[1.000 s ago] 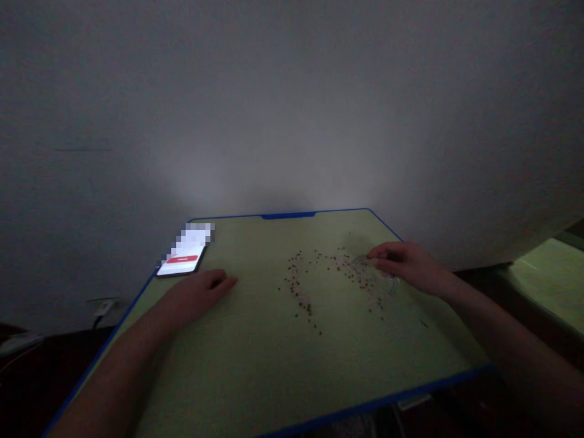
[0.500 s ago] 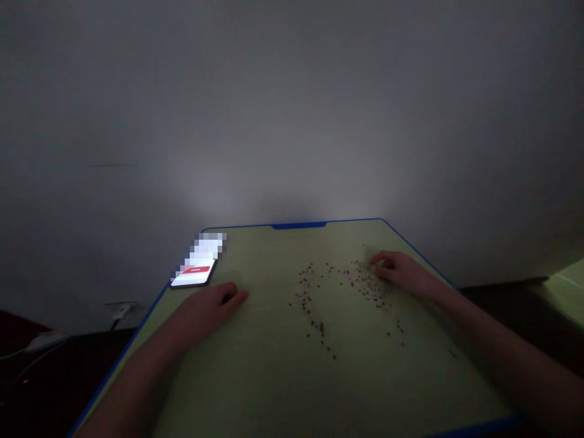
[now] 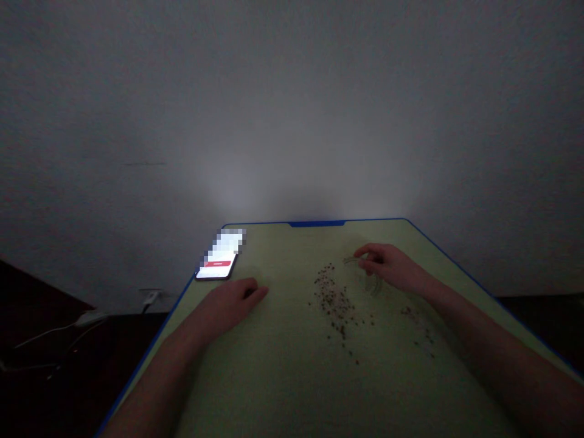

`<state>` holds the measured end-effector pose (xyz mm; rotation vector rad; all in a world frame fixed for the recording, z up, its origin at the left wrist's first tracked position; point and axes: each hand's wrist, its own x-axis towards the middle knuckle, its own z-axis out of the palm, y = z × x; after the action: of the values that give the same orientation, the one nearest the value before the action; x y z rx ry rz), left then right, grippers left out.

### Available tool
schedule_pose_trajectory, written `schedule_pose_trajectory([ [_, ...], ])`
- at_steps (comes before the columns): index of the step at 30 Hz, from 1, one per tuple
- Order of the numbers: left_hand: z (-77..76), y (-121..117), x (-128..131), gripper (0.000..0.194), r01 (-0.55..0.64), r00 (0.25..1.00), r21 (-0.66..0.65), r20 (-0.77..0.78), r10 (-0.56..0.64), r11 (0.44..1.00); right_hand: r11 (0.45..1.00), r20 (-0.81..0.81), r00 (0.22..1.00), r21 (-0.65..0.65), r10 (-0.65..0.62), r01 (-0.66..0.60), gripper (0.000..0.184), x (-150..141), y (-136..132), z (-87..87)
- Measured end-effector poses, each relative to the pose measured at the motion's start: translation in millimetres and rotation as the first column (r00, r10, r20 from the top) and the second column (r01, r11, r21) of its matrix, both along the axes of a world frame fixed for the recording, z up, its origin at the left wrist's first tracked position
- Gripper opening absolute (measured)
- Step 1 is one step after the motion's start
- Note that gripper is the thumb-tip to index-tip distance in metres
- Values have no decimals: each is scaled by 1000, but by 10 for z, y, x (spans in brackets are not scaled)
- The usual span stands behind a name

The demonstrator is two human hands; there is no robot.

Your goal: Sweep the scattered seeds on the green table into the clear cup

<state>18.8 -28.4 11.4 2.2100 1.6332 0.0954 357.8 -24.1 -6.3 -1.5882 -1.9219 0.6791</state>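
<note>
Bits vs 1 s ago: two bands of small dark bits (image 3: 336, 307) on the desk (image 3: 274, 383) are now one denser cluster near the middle, plus a smaller group (image 3: 407, 312) off to the R, nr the R forearm.
Clear dish (image 3: 376, 285): was over at the R band's outer side; now just beyond & R of the main cluster, apart from the smaller group. Dim light, so "dish" is approx.; only curved see-through rims show.
R fingers (image 3: 366, 247): thumb & fingertips nearly together, pinching the clear dish from above.
R hand (image 3: 393, 266): reaches in from the R, palm mostly down, forearm slanting across the desk.
L fingers (image 3: 249, 283): loosely curled, thumb held apart w/ a small gap; nothing seen in them.
L hand (image 3: 230, 306): on the desk's L side, same pose as before.
Phone (image 3: 218, 264): screen lit, flat on the desk, just beyond the L hand.
</note>
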Motion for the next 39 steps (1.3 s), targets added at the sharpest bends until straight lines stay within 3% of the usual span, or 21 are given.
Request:
schedule_pose_trajectory([
  [2, -15, 8, -7, 46, 11, 1000, -1, -6, -11, 1000, 999, -51, 998, 4, -35, 35, 23, -4, -21, -6],
  [5, -38, 23, -24, 47, 25, 1000, 13, -10, -25, 1000, 1000, -82, 997, 6, -12, 12, 21, -236, -87, -26],
  [9, -38, 32, -35, 48, 32, 999, 18, -11, -32, 999, 997, -29, 998, 50, 51, -50, 18, -631, -168, -31],
  [12, -11, 25, -24, 46, 21, 1000, 2, -22, -21, 1000, 994, 39, 996, 61, 85, -87, 17, -674, -179, -39],
  [16, 7, 23, -13, 45, 8, 1000, -29, -11, -8, 1000, 999, 70, 997, -5, 43, -43, 19, -321, -121, -75],
  [21, -11, 31, -25, 46, 9, 1000, -25, -9, -9, 1000, 998, -4, 999, -41, -40, 40, 24, 233, -19, -77],
  [25, -8, 37, -28, 47, 16, 1000, -29, -4, -16, 999, 996, -31, 996, -40, -78, 77, 27, 305, 14, -72],
  [30, 7, 49, -18, 48, 4, 1000, -44, -9, -5, 999, 996, -38, 999, -80, -27, 23, 22, 301, 23, -102],
  [39, -11, 53, -48, 47, 12, 1000, -45, 2, -12, 999, 991, -43, 992, -78, -115, 111, 24, 833, 87, -69],
])
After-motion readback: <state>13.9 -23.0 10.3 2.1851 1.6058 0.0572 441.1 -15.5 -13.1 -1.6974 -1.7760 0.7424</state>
